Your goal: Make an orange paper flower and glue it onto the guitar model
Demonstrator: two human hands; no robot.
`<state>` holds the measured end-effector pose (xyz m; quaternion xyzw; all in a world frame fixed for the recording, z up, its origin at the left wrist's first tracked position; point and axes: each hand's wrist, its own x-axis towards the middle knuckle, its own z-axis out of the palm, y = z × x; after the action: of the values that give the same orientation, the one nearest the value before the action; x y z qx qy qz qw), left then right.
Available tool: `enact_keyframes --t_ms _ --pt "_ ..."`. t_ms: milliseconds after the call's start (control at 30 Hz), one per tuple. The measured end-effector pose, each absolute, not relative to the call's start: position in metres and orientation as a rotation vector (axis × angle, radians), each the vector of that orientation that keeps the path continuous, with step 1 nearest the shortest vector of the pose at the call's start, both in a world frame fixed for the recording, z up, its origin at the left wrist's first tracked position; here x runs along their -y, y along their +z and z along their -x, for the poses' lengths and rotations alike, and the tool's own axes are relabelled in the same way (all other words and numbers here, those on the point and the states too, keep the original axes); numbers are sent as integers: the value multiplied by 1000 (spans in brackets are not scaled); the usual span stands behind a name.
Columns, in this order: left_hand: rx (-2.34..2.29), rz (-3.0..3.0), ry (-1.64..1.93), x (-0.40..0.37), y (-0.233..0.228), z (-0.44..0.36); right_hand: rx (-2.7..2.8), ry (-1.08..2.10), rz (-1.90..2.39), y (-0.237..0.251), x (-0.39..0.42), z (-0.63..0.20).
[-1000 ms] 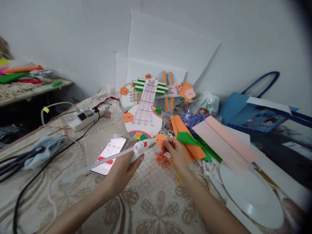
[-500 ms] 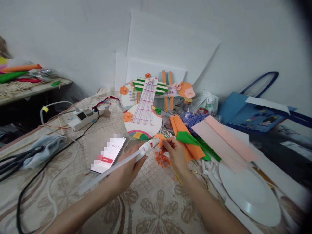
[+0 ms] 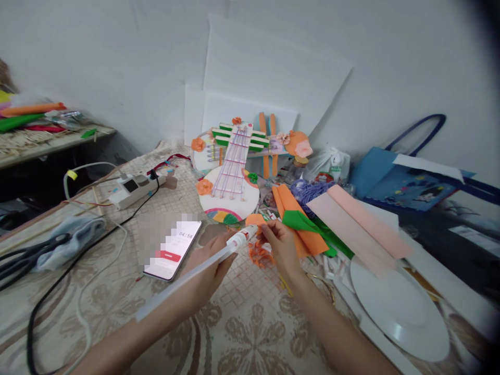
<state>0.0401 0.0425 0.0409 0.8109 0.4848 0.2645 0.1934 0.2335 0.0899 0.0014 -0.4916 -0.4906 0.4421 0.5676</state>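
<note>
My left hand (image 3: 211, 265) is closed around a white hot glue gun (image 3: 239, 238), and a long glue stick (image 3: 183, 281) runs out of its back over my forearm. The gun's tip meets a small orange crepe paper piece (image 3: 255, 220), which my right hand (image 3: 282, 245) pinches between thumb and fingertips. Below that piece lies a crumpled bit of orange paper (image 3: 261, 255) on the tablecloth. Behind my hands leans a paper-craft guitar (image 3: 230, 190) with purple strings and orange paper flowers.
At left are a phone (image 3: 172, 252), a power strip (image 3: 133, 190) with cables and black-handled scissors (image 3: 35, 255). To the right lie orange crepe paper (image 3: 312, 242), green paper (image 3: 299, 221), purple cord (image 3: 308, 194), a white plate (image 3: 402, 312) and a blue bag (image 3: 406, 179).
The glue gun has shifted slightly right and down, its tip now at the orange paper piece. My right hand stays almost still. The phone's timer has advanced by one second.
</note>
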Motion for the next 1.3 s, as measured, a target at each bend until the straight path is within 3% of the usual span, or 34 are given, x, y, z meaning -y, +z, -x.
enact_keyframes --t_ms 1300 --pt "-1354 -2278 702 -37 40 -43 1167 1034 1159 -1 -86 -236"
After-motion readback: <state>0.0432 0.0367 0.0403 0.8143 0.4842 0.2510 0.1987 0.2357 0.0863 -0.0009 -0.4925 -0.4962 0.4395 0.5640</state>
